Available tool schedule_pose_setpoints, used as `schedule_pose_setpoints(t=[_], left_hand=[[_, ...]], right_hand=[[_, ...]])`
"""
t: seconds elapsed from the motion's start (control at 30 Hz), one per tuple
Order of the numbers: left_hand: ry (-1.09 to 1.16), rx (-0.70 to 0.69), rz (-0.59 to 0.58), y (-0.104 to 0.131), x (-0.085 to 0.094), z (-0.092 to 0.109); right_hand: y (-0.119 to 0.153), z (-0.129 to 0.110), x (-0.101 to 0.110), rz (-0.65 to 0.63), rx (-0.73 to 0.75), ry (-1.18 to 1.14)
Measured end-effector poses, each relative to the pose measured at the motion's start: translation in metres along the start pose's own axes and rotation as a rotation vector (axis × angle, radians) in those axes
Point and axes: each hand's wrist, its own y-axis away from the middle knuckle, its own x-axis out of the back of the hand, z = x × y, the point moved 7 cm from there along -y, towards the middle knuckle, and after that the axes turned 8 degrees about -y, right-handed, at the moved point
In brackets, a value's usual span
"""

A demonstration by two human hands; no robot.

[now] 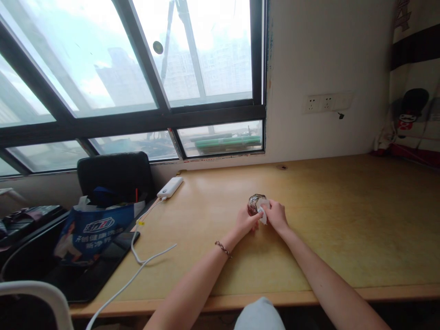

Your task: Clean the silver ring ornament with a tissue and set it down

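A small glass cup (255,202) rests on the wooden desk (343,211), tipped toward me. My left hand (246,221) grips its near side; a bead bracelet (223,249) is on that wrist. My right hand (277,216) presses a small white cloth or tissue (264,213) against the cup's rim. Both hands meet at the desk's middle, arms stretched forward.
A white power bank (170,187) lies at the desk's far left, its white cable (137,266) trailing off the front edge. A blue printed bag (92,231) sits by a black chair (115,176). Wall sockets (323,103) are above the desk, a window behind.
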Motion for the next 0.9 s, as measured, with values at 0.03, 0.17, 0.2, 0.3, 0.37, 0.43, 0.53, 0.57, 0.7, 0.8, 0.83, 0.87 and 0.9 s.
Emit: schedule_pose_setpoints(t=[0.03, 0.17, 0.2, 0.3, 0.37, 0.43, 0.53, 0.57, 0.7, 0.8, 0.83, 0.87, 0.9], left_hand=[[-0.006, 0.006, -0.017, 0.001, -0.001, 0.001], [0.048, 0.034, -0.070, 0.000, -0.002, 0.001], [0.074, 0.039, -0.078, 0.000, -0.001, 0.001], [0.164, 0.043, -0.038, -0.001, 0.004, 0.002], [0.220, 0.042, 0.028, -0.002, 0.009, 0.002], [0.250, 0.045, 0.091, -0.002, 0.014, 0.000], [0.254, 0.066, 0.192, -0.005, 0.023, -0.006], [0.252, 0.071, 0.225, -0.006, 0.027, -0.008], [0.180, -0.010, 0.274, -0.010, 0.034, -0.003], [0.146, -0.128, 0.186, -0.009, 0.025, 0.010], [0.169, -0.148, 0.131, -0.009, 0.019, 0.013], [0.205, -0.159, 0.069, -0.009, 0.012, 0.014], [0.243, -0.166, 0.016, -0.008, 0.006, 0.016]], right_hand=[[0.001, -0.008, 0.004, 0.028, 0.074, 0.079], [0.009, -0.028, 0.011, 0.046, 0.225, 0.174], [0.010, -0.032, 0.012, 0.048, 0.251, 0.147], [0.009, -0.037, 0.016, 0.076, 0.286, 0.035], [0.004, -0.032, 0.014, 0.049, 0.217, -0.031], [-0.001, -0.017, -0.001, -0.099, 0.063, -0.128], [0.000, 0.006, -0.023, -0.276, -0.163, -0.237], [0.001, 0.013, -0.026, -0.267, -0.208, -0.252], [0.006, 0.027, -0.030, -0.189, -0.345, -0.365], [0.011, 0.027, -0.035, -0.212, -0.458, -0.576], [0.013, 0.025, -0.038, -0.243, -0.491, -0.661], [0.015, 0.022, -0.040, -0.282, -0.512, -0.741], [0.015, 0.018, -0.042, -0.321, -0.519, -0.808]])
